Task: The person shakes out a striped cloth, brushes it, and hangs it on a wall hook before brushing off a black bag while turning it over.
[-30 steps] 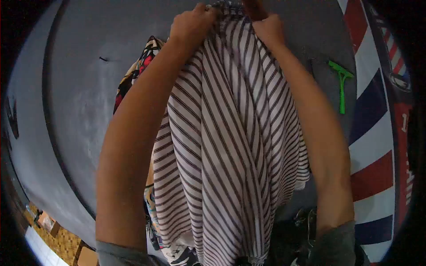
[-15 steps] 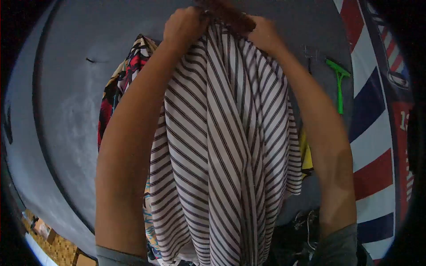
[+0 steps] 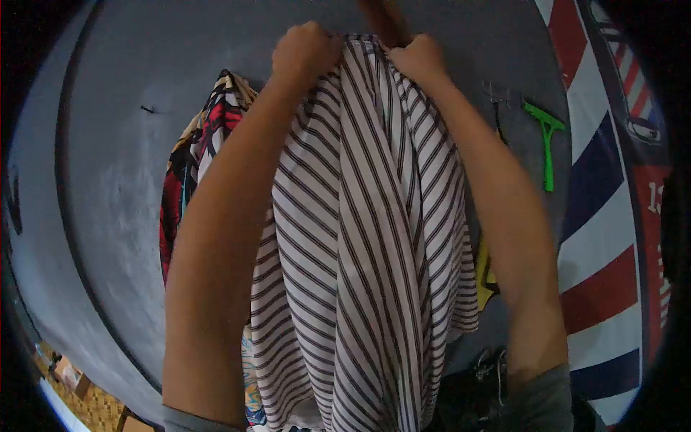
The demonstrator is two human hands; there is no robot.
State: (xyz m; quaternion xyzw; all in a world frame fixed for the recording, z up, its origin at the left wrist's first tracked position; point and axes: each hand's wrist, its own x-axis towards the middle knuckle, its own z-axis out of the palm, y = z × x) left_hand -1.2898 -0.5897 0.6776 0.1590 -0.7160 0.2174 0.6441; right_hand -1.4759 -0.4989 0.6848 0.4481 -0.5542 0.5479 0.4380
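Note:
A white cloth with dark stripes (image 3: 374, 237) hangs in long folds against the grey wall. At its top left edge, my left hand (image 3: 308, 52) is closed on the fabric. My right hand (image 3: 420, 59) grips the top right edge, its fingers mostly hidden. A brown object (image 3: 385, 21), blurred, rises from beside my right hand to the top of the view; whether that hand holds it is unclear. Behind my left forearm hangs a colourful patterned garment (image 3: 216, 119).
A green squeegee (image 3: 548, 140) hangs on the grey wall (image 3: 115, 201), with a small hook (image 3: 147, 109) at left. A yellow item (image 3: 484, 277) shows behind my right forearm. A striped banner (image 3: 601, 281) runs down the right; dark items (image 3: 468, 381) lie below.
Both hands have come down slightly, with my right hand a little further left. The brown object has swung from slanting across the cloth's top to more upright. The cloth's top edge shows more.

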